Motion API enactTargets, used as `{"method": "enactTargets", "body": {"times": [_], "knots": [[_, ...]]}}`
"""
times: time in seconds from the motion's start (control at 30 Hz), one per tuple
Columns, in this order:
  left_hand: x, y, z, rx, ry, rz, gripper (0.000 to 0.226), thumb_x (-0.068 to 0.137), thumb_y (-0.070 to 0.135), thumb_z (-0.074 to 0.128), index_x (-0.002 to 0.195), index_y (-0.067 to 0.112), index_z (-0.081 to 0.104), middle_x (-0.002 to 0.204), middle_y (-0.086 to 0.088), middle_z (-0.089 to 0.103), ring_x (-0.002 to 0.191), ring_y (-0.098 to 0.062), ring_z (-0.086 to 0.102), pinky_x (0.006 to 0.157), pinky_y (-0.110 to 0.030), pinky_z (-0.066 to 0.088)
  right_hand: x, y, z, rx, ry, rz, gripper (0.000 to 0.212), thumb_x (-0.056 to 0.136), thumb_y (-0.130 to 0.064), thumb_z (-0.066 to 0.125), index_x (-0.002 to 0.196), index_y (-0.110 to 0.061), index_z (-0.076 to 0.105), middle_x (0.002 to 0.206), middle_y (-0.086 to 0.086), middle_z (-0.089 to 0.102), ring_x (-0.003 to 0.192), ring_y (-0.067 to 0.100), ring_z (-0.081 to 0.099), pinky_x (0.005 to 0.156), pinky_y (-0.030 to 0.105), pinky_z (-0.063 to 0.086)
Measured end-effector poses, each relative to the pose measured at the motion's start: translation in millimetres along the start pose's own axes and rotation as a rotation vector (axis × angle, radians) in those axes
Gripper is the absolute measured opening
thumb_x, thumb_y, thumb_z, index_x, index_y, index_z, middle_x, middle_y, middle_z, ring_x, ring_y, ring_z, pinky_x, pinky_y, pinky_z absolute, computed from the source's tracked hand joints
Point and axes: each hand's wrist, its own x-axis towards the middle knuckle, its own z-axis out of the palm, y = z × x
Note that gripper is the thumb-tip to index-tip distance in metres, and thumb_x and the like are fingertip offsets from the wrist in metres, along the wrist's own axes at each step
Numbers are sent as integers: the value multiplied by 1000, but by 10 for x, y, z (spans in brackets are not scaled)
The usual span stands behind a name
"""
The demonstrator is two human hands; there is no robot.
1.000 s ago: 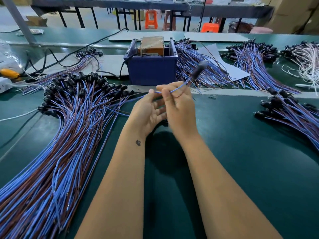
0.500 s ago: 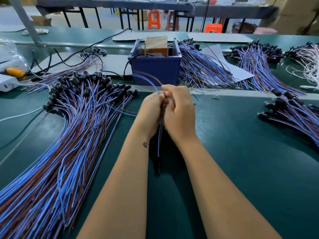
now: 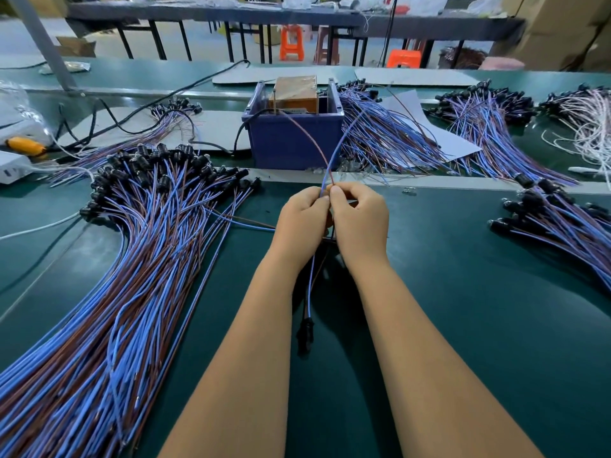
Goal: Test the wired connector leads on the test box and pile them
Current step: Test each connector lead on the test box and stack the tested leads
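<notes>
Left hand (image 3: 302, 223) and right hand (image 3: 360, 221), centre frame, pressed side by side, each pinching the same lead (image 3: 309, 292) between thumb and fingertips. Versus 0.5 s ago: hands sit at much the same spot, but the lead's two free ends now rise higher, the brown one arcing up to the top of the test box (image 3: 292, 140), the blue one curving up to the right beside it. The black connector (image 3: 305, 328) hangs below the hands, between the forearms, above the green surface (image 3: 463, 309).

Large fanned pile of blue and brown leads (image 3: 125, 276), left half of frame, unchanged. Smaller pile (image 3: 558, 226) at right edge, unchanged. Further bundles (image 3: 383, 140) just right of the box, upper centre. Box is blue, upper centre, with a brown block (image 3: 296, 92) standing in it.
</notes>
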Motion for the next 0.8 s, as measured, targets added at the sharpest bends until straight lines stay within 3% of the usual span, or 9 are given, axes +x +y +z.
{"method": "enactTargets", "body": {"times": [0.1, 0.2, 0.3, 0.4, 0.47, 0.6, 0.8], "knots": [[39, -10, -20, -136, 68, -105, 27, 96, 7, 41, 81, 20, 59, 52, 9, 48, 47, -10, 40, 43, -20, 36, -7, 5, 6, 1, 26, 3, 15, 94, -18, 54, 93, -19, 69, 88, -6, 67, 82, 11, 59, 73, 26, 45], [70, -23, -58, -166, 193, -170, 29, 92, 2, 37, 91, 25, 55, 61, 4, 46, 49, -10, 37, 43, -20, 35, -7, 11, -1, 2, 67, 17, 14, 94, -18, 53, 84, -22, 63, 73, -9, 62, 74, 15, 56, 66, 29, 42], [62, -18, -112, -224, 284, -144, 20, 104, 24, 35, 91, 25, 51, 54, 9, 37, 45, -8, 30, 46, -23, 31, -19, 17, -3, 17, 75, 11, 17, 94, -17, 52, 80, -22, 60, 72, -4, 62, 74, 20, 58, 67, 33, 45], [48, -21, -144, -123, 369, -61, 25, 106, 34, 31, 95, 32, 54, 60, 10, 42, 53, -11, 39, 58, -36, 44, -27, 17, 6, 34, 68, 1, 20, 93, -19, 51, 76, -27, 57, 64, -10, 56, 65, 11, 52, 60, 30, 41], [34, -24, -159, -58, 422, -52, 30, 105, 30, 31, 91, 31, 57, 66, 7, 46, 63, -16, 44, 70, -44, 50, -30, 22, 17, 40, 67, -13, 19, 93, -19, 51, 77, -27, 57, 60, -12, 52, 61, 7, 46, 58, 27, 37], [33, -29, -180, -121, 457, -136, 30, 91, 16, 38, 81, 19, 65, 46, 14, 44, 43, -8, 43, 59, -35, 46, -47, 38, 38, 51, 62, -27, 16, 93, -20, 51, 80, -25, 59, 59, -12, 51, 59, 7, 45, 56, 27, 36], [37, -39, -190, -40, 460, -73, 34, 103, 31, 40, 77, 22, 59, 60, 5, 45, 58, -16, 44, 64, -38, 47, -45, 59, 40, 59, 42, -43, 14, 93, -19, 51, 83, -21, 60, 61, -11, 50, 61, 7, 44, 59, 28, 37]]}}
